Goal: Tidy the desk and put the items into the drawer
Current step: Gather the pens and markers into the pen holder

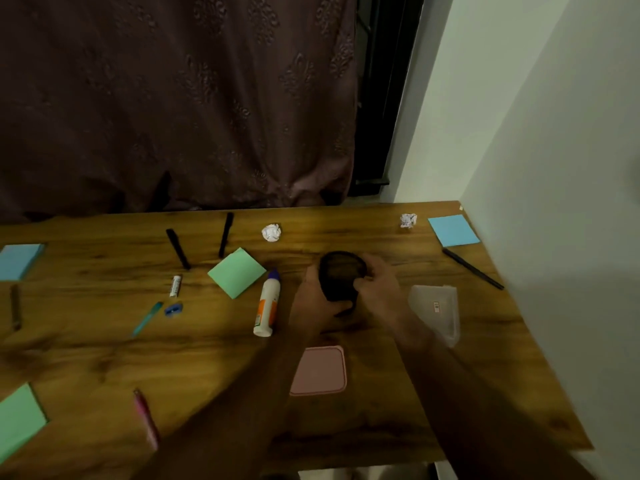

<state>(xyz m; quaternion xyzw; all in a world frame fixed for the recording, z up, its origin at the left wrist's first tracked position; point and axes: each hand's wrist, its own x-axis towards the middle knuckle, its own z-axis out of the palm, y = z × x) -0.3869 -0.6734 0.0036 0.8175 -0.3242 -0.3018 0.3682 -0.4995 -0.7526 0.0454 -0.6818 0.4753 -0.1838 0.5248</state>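
**A home desk corner in a dim room**

This looks like a room in a home, set up for study or paperwork. A wood-grain bench [104, 355] fills the lower half of the frame, pushed into a corner against a plain pale wall [554, 133] at the right. A heavy brown patterned curtain [173, 98] hangs across the upper left, beside a dark window frame [381, 98]. Household stationery lies scattered on the bench: sticky-note pads [237, 273], a glue bottle [266, 304], black pens [178, 249] and crumpled paper [271, 232].
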